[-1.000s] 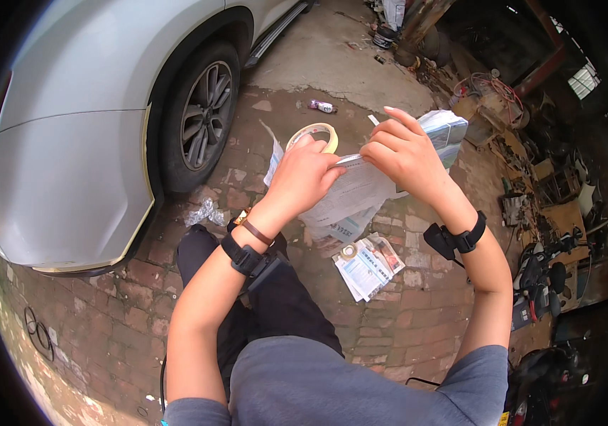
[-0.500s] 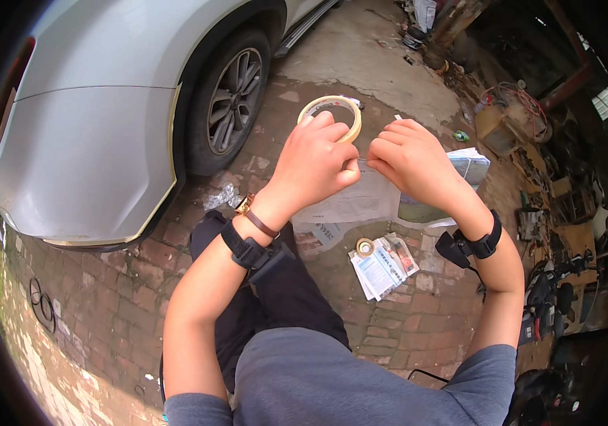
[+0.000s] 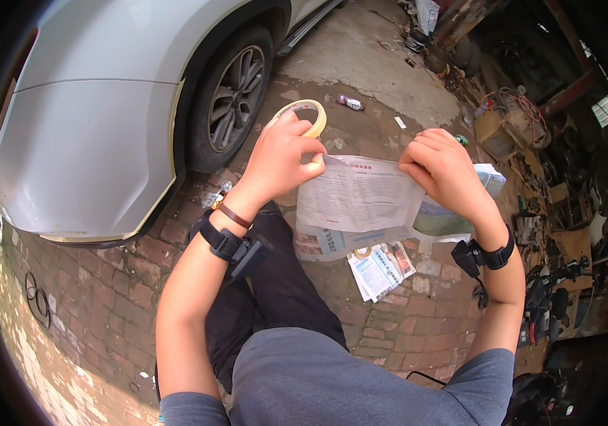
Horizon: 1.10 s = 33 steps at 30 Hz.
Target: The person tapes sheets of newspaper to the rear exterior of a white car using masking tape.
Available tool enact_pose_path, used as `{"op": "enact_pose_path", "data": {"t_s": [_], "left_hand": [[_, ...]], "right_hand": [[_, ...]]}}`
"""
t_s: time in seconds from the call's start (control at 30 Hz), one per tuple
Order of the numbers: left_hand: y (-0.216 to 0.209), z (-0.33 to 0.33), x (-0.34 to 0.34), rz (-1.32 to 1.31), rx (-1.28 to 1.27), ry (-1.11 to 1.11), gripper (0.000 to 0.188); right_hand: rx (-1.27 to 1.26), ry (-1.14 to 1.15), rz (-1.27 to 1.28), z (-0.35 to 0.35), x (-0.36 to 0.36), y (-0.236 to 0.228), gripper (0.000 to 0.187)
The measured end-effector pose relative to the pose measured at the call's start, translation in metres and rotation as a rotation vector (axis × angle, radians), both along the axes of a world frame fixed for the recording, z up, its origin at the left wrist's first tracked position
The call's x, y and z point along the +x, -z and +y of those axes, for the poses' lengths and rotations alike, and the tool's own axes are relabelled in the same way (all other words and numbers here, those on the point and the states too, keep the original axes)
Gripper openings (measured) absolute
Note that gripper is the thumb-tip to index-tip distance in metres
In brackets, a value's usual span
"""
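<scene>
A sheet of newspaper (image 3: 360, 195) hangs spread between my two hands in front of my legs. My left hand (image 3: 281, 157) is closed, thumb and finger pinching its upper left edge. A pale yellow roll of masking tape (image 3: 319, 122) sits in that same hand, its ring standing up past the fingers. My right hand (image 3: 447, 170) pinches the sheet's top edge farther right, fingers curled. Beyond the right hand shows a stack of printed paper (image 3: 490, 179). Folded newspapers (image 3: 383, 275) lie on the bricks below, with another tape roll (image 3: 362, 253) partly hidden by the hanging sheet.
At the left stands a silver car (image 3: 98, 142), yellow tape edging its bumper beside the rear wheel (image 3: 236, 99). A purple-and-white wrapper (image 3: 351, 103) and crumpled clear plastic (image 3: 215, 195) lie on the brick floor (image 3: 140, 291). Cluttered equipment (image 3: 502, 124) lines the right side.
My hands have moved apart, the left with the tape roll to the left, the right to the right. The newspaper sheet is now spread wider between them, covering more of the tape roll below.
</scene>
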<state>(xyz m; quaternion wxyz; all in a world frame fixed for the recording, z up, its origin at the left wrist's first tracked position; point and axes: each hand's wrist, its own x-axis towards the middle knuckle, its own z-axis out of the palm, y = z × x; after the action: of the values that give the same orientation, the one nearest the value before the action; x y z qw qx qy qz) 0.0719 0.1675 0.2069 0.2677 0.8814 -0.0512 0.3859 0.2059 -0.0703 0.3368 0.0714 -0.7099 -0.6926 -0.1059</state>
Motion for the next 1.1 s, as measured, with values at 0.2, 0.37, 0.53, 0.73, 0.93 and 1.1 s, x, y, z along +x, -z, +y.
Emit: {"op": "enact_pose_path", "data": {"t_s": [0.2,0.37,0.53,0.73,0.93,1.1], "left_hand": [[0.008,0.009,-0.004,0.051,-0.087,0.073,0.026],[-0.017,-0.013,-0.01,0.02,0.022,0.061,0.042],[-0.035,-0.052,0.007,0.072,0.129,0.206,0.032],[-0.028,-0.064,0.013,0.081,0.006,0.153,0.012],[-0.035,-0.066,0.01,0.024,0.008,0.095,0.006],[-0.032,-0.054,0.003,0.054,0.008,0.088,0.007]], "right_hand": [[-0.013,0.016,0.032,-0.011,0.002,0.002,0.013],[-0.011,-0.04,-0.036,-0.004,-0.003,0.02,0.012],[0.054,-0.109,-0.108,0.01,-0.017,0.032,0.017],[0.191,-0.019,-0.183,0.01,-0.018,0.042,0.017],[0.288,0.036,-0.245,0.002,-0.014,0.034,0.017],[0.3,0.097,-0.254,-0.012,-0.001,0.032,0.016]]}}
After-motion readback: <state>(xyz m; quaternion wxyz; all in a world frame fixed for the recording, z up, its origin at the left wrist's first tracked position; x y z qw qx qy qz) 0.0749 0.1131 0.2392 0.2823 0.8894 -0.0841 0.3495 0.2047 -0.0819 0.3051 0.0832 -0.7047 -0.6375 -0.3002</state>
